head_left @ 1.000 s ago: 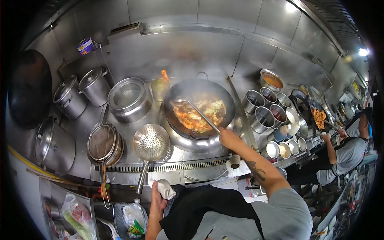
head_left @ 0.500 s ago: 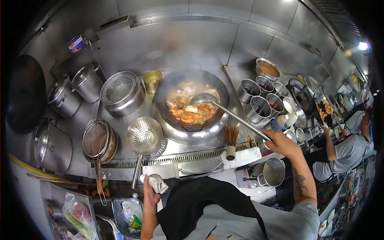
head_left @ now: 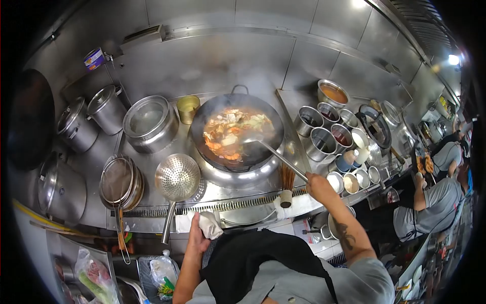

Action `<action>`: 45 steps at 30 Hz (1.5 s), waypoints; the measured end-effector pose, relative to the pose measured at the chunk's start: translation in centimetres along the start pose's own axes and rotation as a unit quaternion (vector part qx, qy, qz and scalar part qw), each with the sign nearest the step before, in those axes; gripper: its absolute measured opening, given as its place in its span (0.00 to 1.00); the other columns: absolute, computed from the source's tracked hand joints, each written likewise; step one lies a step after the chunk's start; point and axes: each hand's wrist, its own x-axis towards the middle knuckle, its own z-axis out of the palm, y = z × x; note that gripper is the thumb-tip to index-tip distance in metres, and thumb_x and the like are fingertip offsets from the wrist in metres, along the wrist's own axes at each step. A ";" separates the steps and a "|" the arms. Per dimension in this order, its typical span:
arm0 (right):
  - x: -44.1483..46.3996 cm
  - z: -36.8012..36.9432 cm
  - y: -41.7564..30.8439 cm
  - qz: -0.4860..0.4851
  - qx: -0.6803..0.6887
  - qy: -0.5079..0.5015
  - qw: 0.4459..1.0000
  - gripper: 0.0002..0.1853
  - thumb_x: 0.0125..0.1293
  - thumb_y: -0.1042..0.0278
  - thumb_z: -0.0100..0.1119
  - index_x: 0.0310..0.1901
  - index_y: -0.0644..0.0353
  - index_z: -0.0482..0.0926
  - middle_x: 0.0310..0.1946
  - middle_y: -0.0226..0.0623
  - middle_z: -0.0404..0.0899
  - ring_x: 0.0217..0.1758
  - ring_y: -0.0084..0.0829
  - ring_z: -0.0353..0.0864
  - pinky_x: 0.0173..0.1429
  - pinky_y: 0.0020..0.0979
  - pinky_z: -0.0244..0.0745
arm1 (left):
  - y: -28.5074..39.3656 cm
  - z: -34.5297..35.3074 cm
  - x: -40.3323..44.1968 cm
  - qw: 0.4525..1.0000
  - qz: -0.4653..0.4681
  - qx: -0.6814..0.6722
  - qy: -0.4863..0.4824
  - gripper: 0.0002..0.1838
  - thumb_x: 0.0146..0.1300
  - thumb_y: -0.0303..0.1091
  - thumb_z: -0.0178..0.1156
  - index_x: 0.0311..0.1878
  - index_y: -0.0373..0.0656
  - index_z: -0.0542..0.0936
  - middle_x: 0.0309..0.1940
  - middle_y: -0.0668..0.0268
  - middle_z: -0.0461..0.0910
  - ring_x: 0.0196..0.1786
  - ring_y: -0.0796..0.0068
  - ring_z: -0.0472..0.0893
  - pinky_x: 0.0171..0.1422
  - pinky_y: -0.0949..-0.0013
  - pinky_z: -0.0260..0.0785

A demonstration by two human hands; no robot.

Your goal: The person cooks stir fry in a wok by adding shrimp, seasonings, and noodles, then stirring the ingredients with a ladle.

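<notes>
My right hand [head_left: 319, 186] is closed round the end of a long-handled ladle [head_left: 283, 160]. The ladle's bowl is down in the wok [head_left: 200, 114], among steaming food [head_left: 235, 133] in orange and pale pieces with broth. My left hand [head_left: 197, 234] is closed on a folded white cloth [head_left: 210, 225], held low in front of the stove edge. Near that hand, a perforated strainer [head_left: 177, 176] lies on the stove top with its handle pointing toward me.
Wire sieves [head_left: 117, 182] and a large lidded pot [head_left: 147, 121] stand to the left. A bamboo brush [head_left: 286, 185] is at the front edge. Several sauce containers [head_left: 322, 143] fill the right side. Farther right, a co-worker [head_left: 425, 207] stands at another station.
My right hand has moved left and slightly down, and the ladle's bowl has sunk into the food. The food is spread differently. My left hand still holds the cloth.
</notes>
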 end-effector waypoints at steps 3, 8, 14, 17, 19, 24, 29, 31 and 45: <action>1.0 1.7 -0.1 0.039 0.096 0.024 0.994 0.21 0.55 0.73 0.58 0.51 0.72 0.73 0.35 0.63 0.78 0.40 0.61 0.79 0.45 0.50 0.74 | -0.1 0.2 -0.6 0.999 0.024 -0.010 0.026 0.32 0.68 0.62 0.46 0.60 0.43 0.72 0.51 0.59 0.78 0.53 0.58 0.79 0.59 0.49 0.71; 5.1 7.2 -1.9 0.120 0.251 0.067 0.958 0.13 0.59 0.71 0.59 0.43 0.69 0.73 0.23 0.50 0.78 0.23 0.45 0.80 0.28 0.41 0.74 | -0.6 -2.8 -1.6 0.997 0.032 -0.025 0.058 0.32 0.66 0.64 0.47 0.57 0.45 0.71 0.47 0.59 0.78 0.48 0.57 0.79 0.50 0.47 0.74; 6.9 4.6 -5.6 0.254 0.590 -0.159 0.750 0.05 0.64 0.71 0.58 0.37 0.59 0.72 0.20 0.25 0.71 0.14 0.19 0.70 0.17 0.24 0.65 | 0.0 -4.2 -2.2 0.996 0.053 -0.045 0.064 0.33 0.65 0.67 0.46 0.55 0.45 0.72 0.43 0.58 0.78 0.43 0.56 0.80 0.40 0.46 0.75; 8.0 3.9 -4.3 0.251 0.592 -0.152 0.751 0.04 0.65 0.71 0.57 0.37 0.58 0.72 0.21 0.26 0.72 0.14 0.18 0.70 0.16 0.24 0.66 | 0.6 -4.1 -2.8 0.996 0.063 -0.053 0.043 0.34 0.65 0.68 0.46 0.54 0.45 0.72 0.41 0.59 0.78 0.41 0.57 0.80 0.38 0.47 0.75; 9.6 3.4 -4.5 0.226 0.534 -0.114 0.807 0.03 0.63 0.72 0.56 0.37 0.60 0.73 0.19 0.28 0.72 0.13 0.20 0.70 0.16 0.26 0.66 | 0.9 -4.2 -2.7 0.996 0.064 -0.057 0.032 0.34 0.65 0.68 0.45 0.53 0.45 0.72 0.39 0.59 0.78 0.40 0.58 0.80 0.37 0.48 0.75; 15.7 6.3 -4.1 0.160 0.350 -0.049 0.922 0.06 0.58 0.73 0.55 0.36 0.66 0.74 0.17 0.33 0.73 0.15 0.26 0.73 0.19 0.30 0.66 | 0.9 -2.4 -2.7 0.998 0.036 -0.049 0.034 0.34 0.65 0.69 0.44 0.54 0.46 0.73 0.40 0.60 0.79 0.40 0.58 0.80 0.39 0.48 0.75; 17.7 8.4 -7.8 0.097 0.287 -0.094 0.948 0.10 0.58 0.71 0.56 0.38 0.68 0.74 0.21 0.47 0.77 0.23 0.42 0.80 0.29 0.40 0.73 | 0.1 -3.1 -1.5 0.999 0.010 -0.047 0.016 0.36 0.65 0.71 0.42 0.55 0.46 0.72 0.41 0.60 0.79 0.42 0.58 0.81 0.41 0.48 0.75; 16.4 9.7 -8.8 0.013 0.162 -0.042 0.986 0.11 0.59 0.72 0.55 0.41 0.68 0.74 0.25 0.55 0.79 0.30 0.51 0.82 0.36 0.46 0.76 | -0.1 -3.0 -1.4 0.999 0.012 -0.044 0.013 0.36 0.65 0.71 0.42 0.55 0.46 0.72 0.41 0.61 0.79 0.42 0.58 0.81 0.40 0.48 0.75; 3.8 -2.8 -6.3 -0.003 0.098 -0.065 0.993 0.19 0.61 0.74 0.50 0.55 0.67 0.71 0.36 0.61 0.79 0.43 0.58 0.80 0.47 0.51 0.73 | 0.0 -1.0 -1.2 0.999 0.007 -0.026 0.016 0.34 0.65 0.70 0.41 0.51 0.47 0.73 0.40 0.62 0.79 0.40 0.58 0.80 0.37 0.49 0.74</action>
